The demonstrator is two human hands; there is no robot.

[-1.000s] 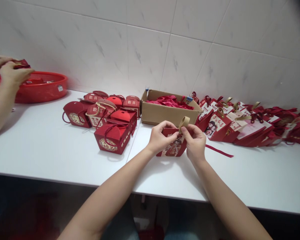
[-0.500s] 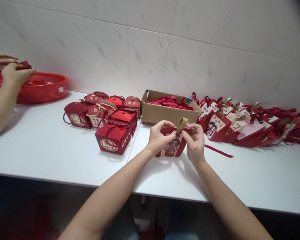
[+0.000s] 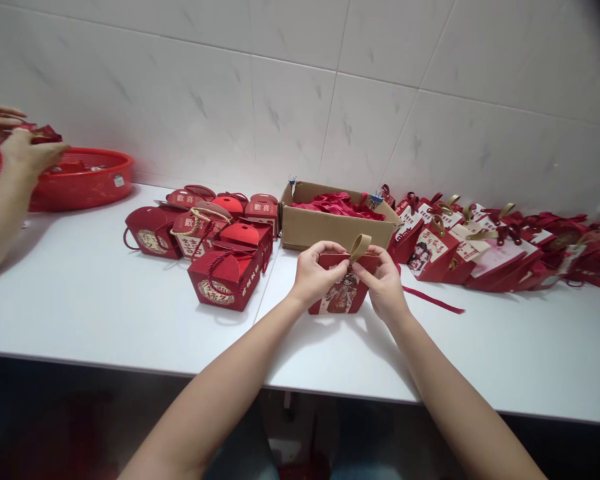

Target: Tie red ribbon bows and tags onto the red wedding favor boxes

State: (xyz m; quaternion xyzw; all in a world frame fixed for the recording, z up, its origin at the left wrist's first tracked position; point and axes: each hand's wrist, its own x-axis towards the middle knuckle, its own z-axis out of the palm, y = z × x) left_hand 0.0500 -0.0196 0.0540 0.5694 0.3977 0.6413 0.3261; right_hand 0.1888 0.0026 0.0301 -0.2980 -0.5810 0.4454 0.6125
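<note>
1. Red gift box (image 3: 344, 297), a figure printed on its front, is held upright at the counter (image 3: 130, 327), just in front of a cardboard box (image 3: 325, 232); I can't tell whether its bottom touches down.
2. A tan loop (image 3: 361, 245) rises from its top edge, between the two hands.
3. The left hand (image 3: 317, 270) grips the upper left of the gift box, thumb across the front.
4. The right hand (image 3: 384, 283) pinches the top edge by the foot of the loop, thumb in front.
5. Right of that hand, a narrow red ribbon (image 3: 433, 300) lies on the counter.
6. The cardboard box holds a crimson heap (image 3: 337, 203), and a blue clip (image 3: 377, 199) sits at its rim.
7. To the left I see a cluster of red boxes (image 3: 225, 280), several with cord handles.
8. To the right, red packets (image 3: 433, 250) with handles lean close together.
9. Farther left, a co-worker's hands (image 3: 27, 152) hold a dark red item (image 3: 45, 135) above a red basin (image 3: 95, 190).
10. A pale tiled wall (image 3: 180, 87) backs everything.
</note>
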